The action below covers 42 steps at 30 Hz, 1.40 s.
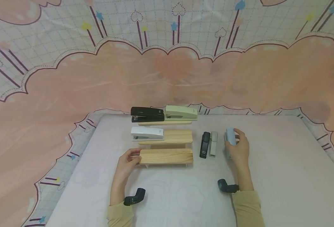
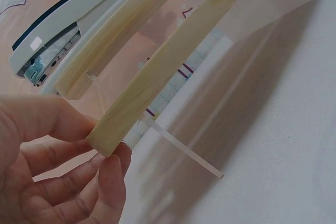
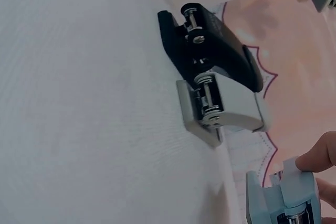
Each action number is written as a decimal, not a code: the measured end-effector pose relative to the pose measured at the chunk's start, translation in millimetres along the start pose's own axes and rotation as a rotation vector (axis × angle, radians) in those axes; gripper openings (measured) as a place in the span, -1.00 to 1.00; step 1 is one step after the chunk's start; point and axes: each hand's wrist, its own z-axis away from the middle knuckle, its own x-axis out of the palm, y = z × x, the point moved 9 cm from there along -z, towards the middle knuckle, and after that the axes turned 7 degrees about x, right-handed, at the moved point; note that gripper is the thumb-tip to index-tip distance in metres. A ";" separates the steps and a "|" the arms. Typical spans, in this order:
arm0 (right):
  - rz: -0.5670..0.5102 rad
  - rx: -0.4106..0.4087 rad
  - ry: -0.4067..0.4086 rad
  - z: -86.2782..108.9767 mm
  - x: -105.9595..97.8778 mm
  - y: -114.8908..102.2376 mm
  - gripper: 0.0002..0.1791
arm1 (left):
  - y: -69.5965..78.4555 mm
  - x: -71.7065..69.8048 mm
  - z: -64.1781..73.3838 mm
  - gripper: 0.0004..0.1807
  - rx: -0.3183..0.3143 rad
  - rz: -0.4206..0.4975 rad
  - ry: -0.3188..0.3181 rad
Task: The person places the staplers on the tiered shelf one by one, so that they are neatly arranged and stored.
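Note:
My left hand (image 1: 125,165) pinches the left end of the lowest board (image 1: 166,156) of a three-tier wooden rack, thumb on one side and fingertips on the other in the left wrist view. A white stapler (image 1: 147,133) sits at the left of the middle board (image 1: 179,136). On the top tier stand a black stapler (image 1: 147,114) and a pale green stapler (image 1: 181,113), end to end. My right hand (image 1: 240,150) grips a light blue stapler (image 3: 286,198) at the right. Left of it, a small black stapler (image 1: 204,145) and an off-white stapler (image 1: 213,144) are side by side.
The white tabletop (image 1: 172,195) lies under everything. Clear supports (image 2: 184,148) hold up the rack's lowest board. A patterned pink cloth (image 1: 161,78) hangs behind the table. Each wrist wears a dark camera, such as the left wrist camera (image 1: 134,197).

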 end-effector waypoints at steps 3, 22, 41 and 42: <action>0.011 -0.010 0.009 1.7 -1.7 -4.5 -0.29 | -0.1 -0.3 0.4 -0.57 0.004 -0.004 0.002; 0.000 -0.104 0.013 17.2 -19.4 -44.7 -0.31 | 0.1 -2.0 -1.3 -0.57 -0.007 0.007 -0.002; 0.115 -0.230 -0.122 29.5 -16.7 -67.0 -0.30 | -0.6 -0.7 -0.2 -0.57 -0.012 -0.005 -0.011; 0.119 -0.230 -0.131 30.0 -16.6 -67.4 -0.29 | -0.6 -0.6 -0.2 -0.57 -0.011 -0.004 -0.011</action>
